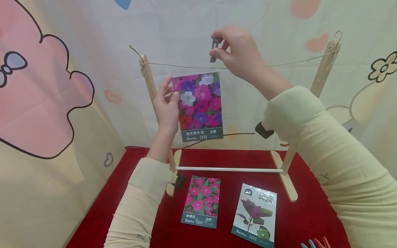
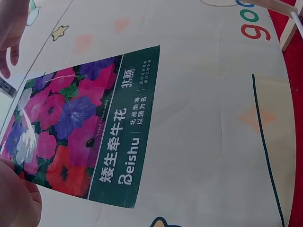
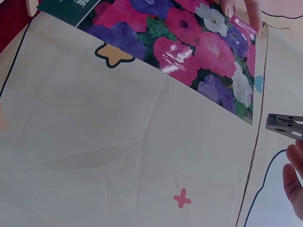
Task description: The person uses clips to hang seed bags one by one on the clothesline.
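My left hand (image 1: 167,106) pinches the left edge of a flower seed packet (image 1: 201,106) printed with pink, purple and white blooms. The packet hangs upright just below a twine line (image 1: 183,66). Above the line, my right hand (image 1: 240,51) holds a grey clothespin (image 1: 214,50) between thumb and fingers. In the right wrist view the clothespin (image 3: 284,124) is apart from both the twine and the packet's corner. The left wrist view shows the packet's green lower band (image 2: 125,127).
Wooden posts (image 1: 324,69) with a white crossbar (image 1: 229,169) carry the twine. On the red cloth (image 1: 229,206) lie a pink-flower seed packet (image 1: 201,201) and a white one with a purple-leaved plant (image 1: 255,215). Coloured clothespins (image 1: 316,243) show at the front right edge.
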`<state>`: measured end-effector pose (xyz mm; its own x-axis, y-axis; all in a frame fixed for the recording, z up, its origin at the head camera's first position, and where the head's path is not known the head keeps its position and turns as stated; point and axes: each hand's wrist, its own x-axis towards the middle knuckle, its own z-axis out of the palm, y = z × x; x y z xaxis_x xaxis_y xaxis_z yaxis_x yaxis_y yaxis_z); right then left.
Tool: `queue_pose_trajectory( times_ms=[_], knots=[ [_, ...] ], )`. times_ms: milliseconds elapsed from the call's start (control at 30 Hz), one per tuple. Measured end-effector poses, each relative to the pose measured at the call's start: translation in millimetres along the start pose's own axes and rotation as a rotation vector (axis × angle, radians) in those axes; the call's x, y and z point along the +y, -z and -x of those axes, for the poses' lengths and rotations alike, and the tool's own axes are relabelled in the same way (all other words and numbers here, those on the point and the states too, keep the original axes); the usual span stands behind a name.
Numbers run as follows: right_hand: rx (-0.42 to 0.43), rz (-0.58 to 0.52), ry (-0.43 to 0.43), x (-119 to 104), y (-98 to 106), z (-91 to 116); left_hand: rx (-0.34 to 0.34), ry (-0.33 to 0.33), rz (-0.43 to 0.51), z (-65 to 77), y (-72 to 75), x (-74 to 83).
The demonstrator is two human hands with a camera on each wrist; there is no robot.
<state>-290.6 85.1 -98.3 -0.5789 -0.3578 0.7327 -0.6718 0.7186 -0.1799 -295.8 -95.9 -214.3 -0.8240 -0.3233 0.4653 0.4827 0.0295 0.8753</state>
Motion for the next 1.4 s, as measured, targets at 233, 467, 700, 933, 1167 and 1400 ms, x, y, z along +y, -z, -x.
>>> queue_pose_trajectory(
  times_ms=[233,467,700,933,1167,1400],
  knots=[
    [0.004,-0.008,0.009,-4,-3,-4,-0.007,0.002,0.006,1.4,-0.6,7.8],
    [0.009,-0.038,0.015,-7,-5,-6,-0.011,-0.015,0.019,-1.4,0.2,7.0],
    [0.019,-0.027,0.025,-9,-8,-9,-0.009,-0.042,0.018,-2.4,-0.2,8.1],
    [0.037,-0.026,0.015,-10,-13,-12,-0.012,-0.036,0.012,-1.8,-0.8,13.7],
    [0.019,-0.020,-0.004,-14,-18,-15,-0.007,-0.014,0.016,6.8,-1.4,30.7],
    [-0.006,-0.029,-0.040,-19,-23,-19,-0.012,-0.021,0.031,9.7,-1.6,35.7]
  ],
)
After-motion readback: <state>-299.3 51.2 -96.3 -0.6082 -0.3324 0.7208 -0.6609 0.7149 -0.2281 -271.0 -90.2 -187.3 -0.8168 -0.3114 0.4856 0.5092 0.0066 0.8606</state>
